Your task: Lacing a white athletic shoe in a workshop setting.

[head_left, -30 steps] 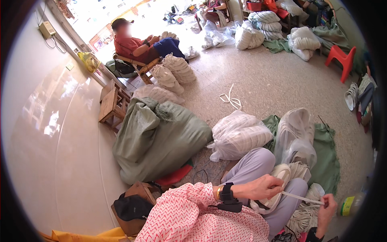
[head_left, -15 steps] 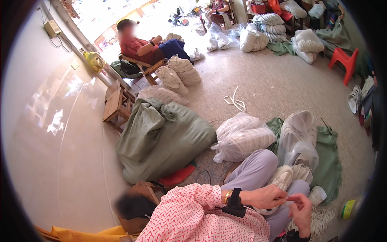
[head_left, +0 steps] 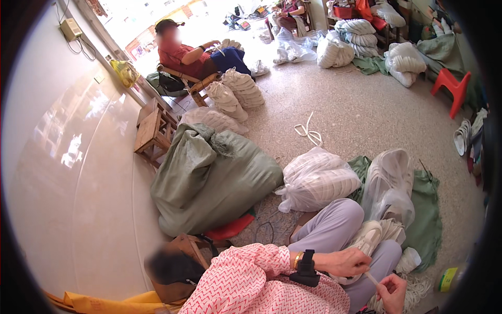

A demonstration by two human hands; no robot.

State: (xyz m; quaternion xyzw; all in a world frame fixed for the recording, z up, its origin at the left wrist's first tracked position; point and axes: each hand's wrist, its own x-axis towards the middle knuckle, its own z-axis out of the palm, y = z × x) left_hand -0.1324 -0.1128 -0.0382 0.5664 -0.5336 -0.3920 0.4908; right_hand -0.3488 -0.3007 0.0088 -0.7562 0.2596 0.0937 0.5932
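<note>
Lace stretched between two hands, shoe in the lap

Left hand (head_left: 349, 262) has its thumb and fingers closed on a flat white lace (head_left: 372, 277), and the right hand (head_left: 391, 293) is pinching it too, so both grips are pretty much shut with the lace in each. It runs short and fairly straight between them, over the right thigh (head_left: 388, 254). Can't tell whether it's threaded into anything, the left hand blocks that bit

The shoe (head_left: 366, 236) is off-white and sits in the lap, up against the inner edge of that thigh, partly covered by the left hand. Past the thigh's outer edge there's a messy pile of laces (head_left: 418, 288) on the floor (head_left: 272, 123), with a bottle (head_left: 448, 279) near it

Clear bag (head_left: 388, 175) of shoes is toward the left edge of a green cloth (head_left: 426, 225), tied white bag (head_left: 320, 178) just beside that edge, big green sack (head_left: 225, 183) further left. Co-worker (head_left: 180, 60) is seated over by the floor's far left corner
</note>
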